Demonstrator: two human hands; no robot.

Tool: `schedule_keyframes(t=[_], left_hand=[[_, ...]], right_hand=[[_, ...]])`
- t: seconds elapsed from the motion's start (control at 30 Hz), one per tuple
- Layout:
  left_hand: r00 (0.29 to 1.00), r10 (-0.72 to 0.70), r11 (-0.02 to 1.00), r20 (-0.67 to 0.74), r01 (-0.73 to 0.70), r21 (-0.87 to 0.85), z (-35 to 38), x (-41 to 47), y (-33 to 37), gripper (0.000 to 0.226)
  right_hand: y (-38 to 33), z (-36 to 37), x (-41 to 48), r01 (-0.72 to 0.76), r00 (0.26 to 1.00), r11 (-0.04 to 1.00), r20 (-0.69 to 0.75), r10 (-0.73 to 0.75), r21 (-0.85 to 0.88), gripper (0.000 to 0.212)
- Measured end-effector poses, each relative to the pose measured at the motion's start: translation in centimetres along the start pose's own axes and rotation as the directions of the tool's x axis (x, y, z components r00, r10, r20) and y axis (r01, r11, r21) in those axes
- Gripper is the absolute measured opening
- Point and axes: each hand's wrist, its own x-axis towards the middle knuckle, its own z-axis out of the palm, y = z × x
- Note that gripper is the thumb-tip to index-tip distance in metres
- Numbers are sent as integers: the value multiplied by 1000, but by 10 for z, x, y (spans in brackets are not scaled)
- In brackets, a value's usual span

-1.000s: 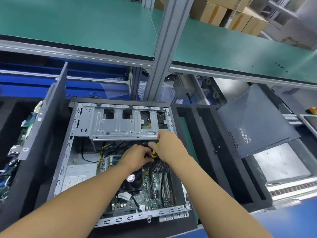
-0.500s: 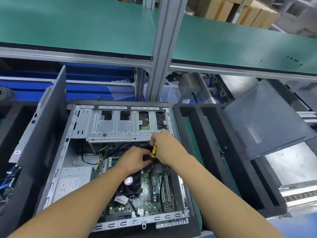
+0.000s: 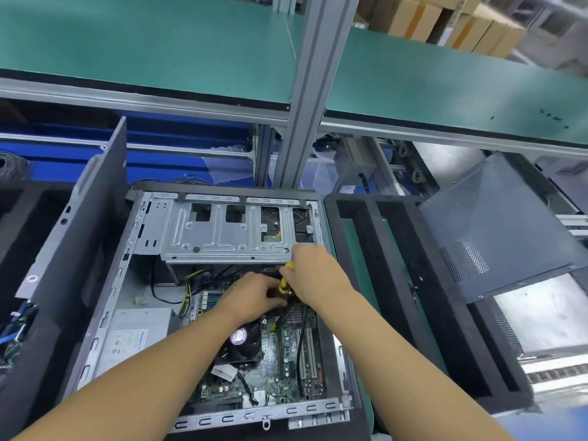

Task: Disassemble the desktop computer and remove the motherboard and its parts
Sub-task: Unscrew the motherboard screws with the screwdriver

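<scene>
The right hand (image 3: pixel 313 275) is closed around the yellow handle of a screwdriver (image 3: pixel 285 280), which points down into the open computer case (image 3: pixel 127 265). The left hand (image 3: pixel 254 296) sits just beside it on the left, fingers curled in at the lower end of the tool. Whether they pinch the shaft or something beneath it cannot be told, as the fingertips hide the spot.

Both hands work at the far edge of the motherboard (image 3: pixel 286 354), which lies flat in the case, still in place, with its white slots on the right side. A round cooling fan (image 3: pixel 240 342) sits on the board just near of the left hand. Left of the board is the grey power supply (image 3: pixel 133 337), with yellow and black wires (image 3: pixel 187 291) running from it toward the board. Just far of the hands, a bare metal drive cage (image 3: pixel 229 232) spans the far end of the case.

The case rests in a black foam tray (image 3: pixel 397 281) that extends to the right. A dark panel (image 3: pixel 79 233) stands upright along the left side of the case. A perforated grey side panel (image 3: pixel 496 224) lies tilted further right. Above and far, a green shelf (image 3: pixel 159 43) is carried by an aluminium post (image 3: pixel 307 90), with cardboard boxes (image 3: pixel 445 23) beyond it.
</scene>
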Motion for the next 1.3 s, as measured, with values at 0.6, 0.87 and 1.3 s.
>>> schedule_keyframes(t=[0.6,0.87,1.3], left_hand=[[995,-33,993,92,43,-106,-4,1,3,16],[996,-6,993,85,16,-120,-11,-3,4,7],[996,13,990,89,-1,-138,-11,-4,5,15]], right_hand=[[2,-1,-8,54,998,984,25,-59,168,19],[3,0,-10,58,994,981,79,-74,184,35],[6,9,-9,22,1000,986,-24,-18,167,27]])
